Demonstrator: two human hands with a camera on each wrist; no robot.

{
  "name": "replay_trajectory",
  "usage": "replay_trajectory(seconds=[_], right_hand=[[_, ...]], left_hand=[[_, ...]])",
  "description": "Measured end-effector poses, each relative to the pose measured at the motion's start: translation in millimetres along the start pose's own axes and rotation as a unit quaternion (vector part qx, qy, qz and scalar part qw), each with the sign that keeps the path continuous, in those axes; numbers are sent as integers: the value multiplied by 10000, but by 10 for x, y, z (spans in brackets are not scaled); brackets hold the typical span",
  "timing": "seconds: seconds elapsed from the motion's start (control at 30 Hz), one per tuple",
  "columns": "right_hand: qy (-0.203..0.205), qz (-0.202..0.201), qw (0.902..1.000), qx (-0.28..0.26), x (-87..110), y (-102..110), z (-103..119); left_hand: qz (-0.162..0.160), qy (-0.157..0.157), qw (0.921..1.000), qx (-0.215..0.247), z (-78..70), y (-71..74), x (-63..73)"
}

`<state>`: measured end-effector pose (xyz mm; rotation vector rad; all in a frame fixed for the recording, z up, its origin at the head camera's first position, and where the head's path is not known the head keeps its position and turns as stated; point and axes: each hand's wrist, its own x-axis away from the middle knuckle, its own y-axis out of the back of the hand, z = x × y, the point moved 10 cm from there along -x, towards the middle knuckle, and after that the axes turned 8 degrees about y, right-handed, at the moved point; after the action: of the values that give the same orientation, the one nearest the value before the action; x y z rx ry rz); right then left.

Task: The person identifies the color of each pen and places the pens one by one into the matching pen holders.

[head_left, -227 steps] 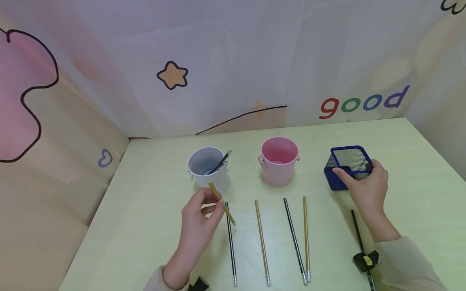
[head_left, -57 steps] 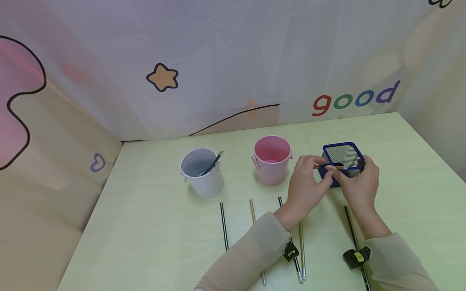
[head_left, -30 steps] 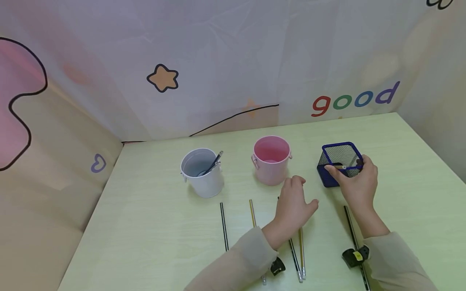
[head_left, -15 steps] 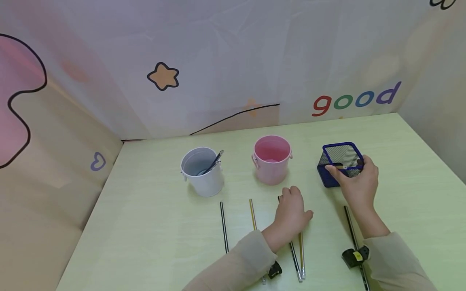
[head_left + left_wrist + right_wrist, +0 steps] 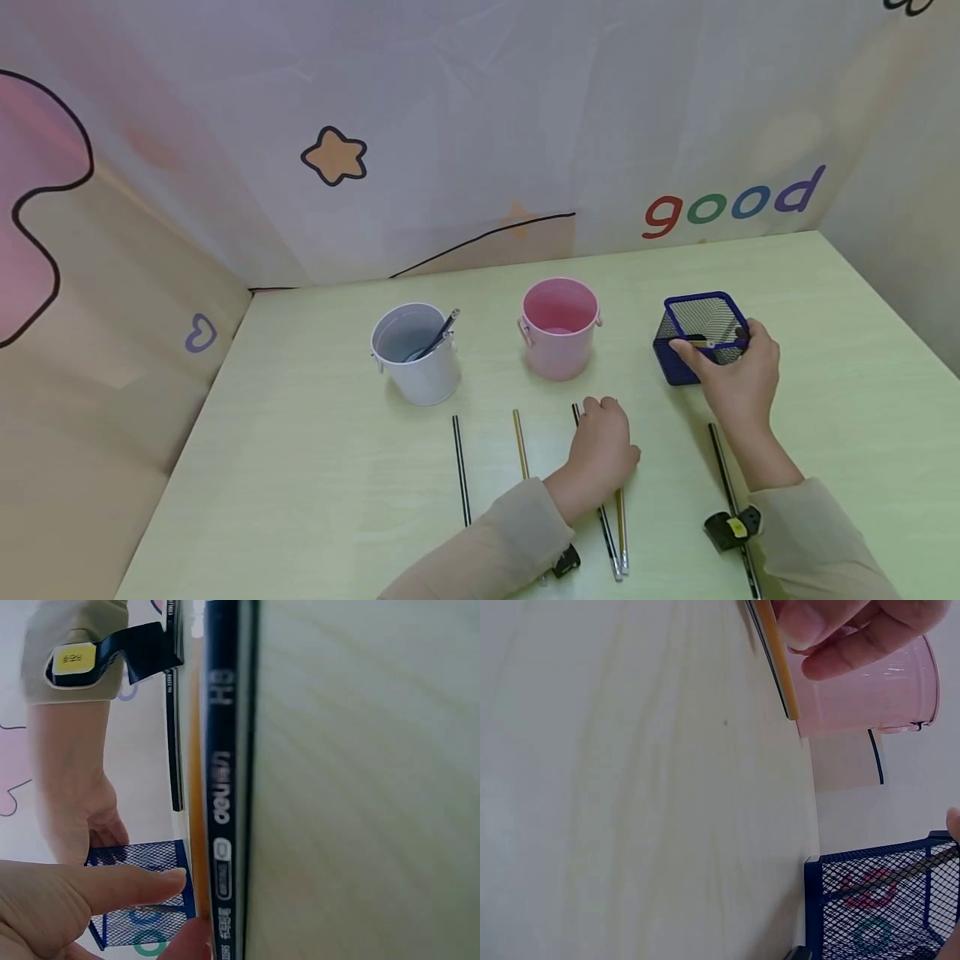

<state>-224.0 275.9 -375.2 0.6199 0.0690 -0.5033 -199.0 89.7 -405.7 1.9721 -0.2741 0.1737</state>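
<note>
In the head view my left hand (image 5: 600, 454) is low over a black pencil (image 5: 609, 542) and a yellow pencil (image 5: 622, 533) lying side by side. Its thumb stands apart from the fingers, whose tips are partly hidden; the left wrist view shows a fingertip (image 5: 189, 943) close against the pencils. My right hand (image 5: 738, 375) grips the blue mesh pen holder (image 5: 678, 362) at its right side, thumb over the near rim. A yellow pencil (image 5: 892, 877) shows through the mesh, tilted inside the holder.
A white bucket (image 5: 420, 375) with a dark pencil (image 5: 442, 333) leaning in it stands left of a pink bucket (image 5: 558, 350). A black pencil (image 5: 461, 467) and a yellow pencil (image 5: 521, 442) lie nearer. Another black pencil (image 5: 722, 458) lies below the right forearm.
Earlier my left hand carried a yellow pencil from near the white bucket to the mesh pen holder and let it go. It has since moved left and down to the lying pencils. My right hand stays.
</note>
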Motion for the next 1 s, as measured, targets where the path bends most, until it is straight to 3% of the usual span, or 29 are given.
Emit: replay_trajectory(seconds=[0.4,1.0], right_hand=[[-66,56,10000,19,5,14,28],[-75,10,10000,27,-11,14,21]], left_hand=[[-159,-22,9996,-239,-31,18,22],[298,231,9989,-265,2,-41,-17]])
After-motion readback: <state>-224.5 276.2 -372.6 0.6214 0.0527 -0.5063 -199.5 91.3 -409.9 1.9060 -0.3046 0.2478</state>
